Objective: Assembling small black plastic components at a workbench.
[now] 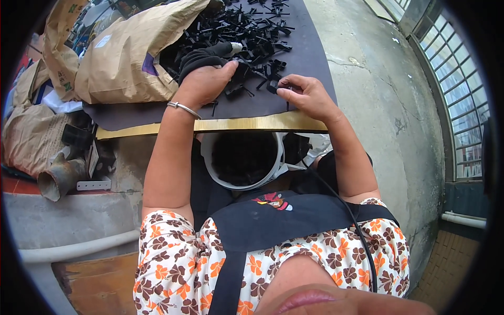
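On the dark mat (pixel 310 47), a heap of small black plastic parts (pixel 252 26) spills out beside a brown paper sack. My left hand (pixel 202 84) rests at the near edge of this heap, black fabric wrapped over its fingers. Its bare thumb stands apart from a covered finger with a pale tip, and I make out nothing held between them. Between thumb and fingertips, my right hand (pixel 307 94) pinches one small black plastic part (pixel 273 86). Several loose parts lie between the two hands.
The large paper sack (pixel 126 58) covers the table's left side. Below the yellow table edge (pixel 252 123), a white bucket (pixel 209 160) with dark contents sits at my lap. More sacks (pixel 31 136) and a rusty pipe piece (pixel 60 178) are at left; a barred window (pixel 457 79) is at right.
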Demonstrator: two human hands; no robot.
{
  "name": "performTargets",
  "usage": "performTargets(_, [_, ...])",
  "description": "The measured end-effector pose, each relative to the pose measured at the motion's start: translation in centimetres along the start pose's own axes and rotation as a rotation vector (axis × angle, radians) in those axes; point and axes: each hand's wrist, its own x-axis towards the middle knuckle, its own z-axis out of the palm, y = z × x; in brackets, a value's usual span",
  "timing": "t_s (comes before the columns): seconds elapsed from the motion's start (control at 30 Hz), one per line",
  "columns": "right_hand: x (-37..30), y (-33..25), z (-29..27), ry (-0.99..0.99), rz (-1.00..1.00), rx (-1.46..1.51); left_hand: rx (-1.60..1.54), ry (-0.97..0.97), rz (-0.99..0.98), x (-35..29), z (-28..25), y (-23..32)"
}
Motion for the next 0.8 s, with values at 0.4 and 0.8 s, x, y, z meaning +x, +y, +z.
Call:
performTargets(0.4, [-0.6, -0.1, 3.4, 0.098, -0.091, 0.397, -0.617, 0.155, 0.066, -6.7, 8.4, 0.7])
performTargets(0.8, [-2.4, -2.4, 3.3, 0.084, -0.608, -0.015, -0.773, 0.333, 0.01, -6.4, 9.2, 0.5])
